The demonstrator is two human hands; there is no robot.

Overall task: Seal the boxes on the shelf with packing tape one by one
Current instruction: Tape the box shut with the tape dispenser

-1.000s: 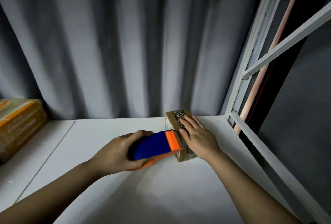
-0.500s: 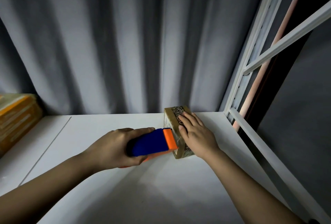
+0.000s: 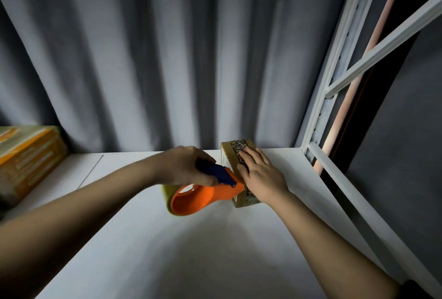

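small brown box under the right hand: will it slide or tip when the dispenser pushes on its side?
Likely to slide if left free: the small brown box sits on a smooth white shelf and looks light for its size. The right hand lies flat on top, probably to stop that. Tipping seems less likely: it lies low and long. The tape dispenser meets its left side.

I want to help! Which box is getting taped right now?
The small brown box under the right hand, touched by the tape dispenser. The orange-striped boxes sit untouched far left.
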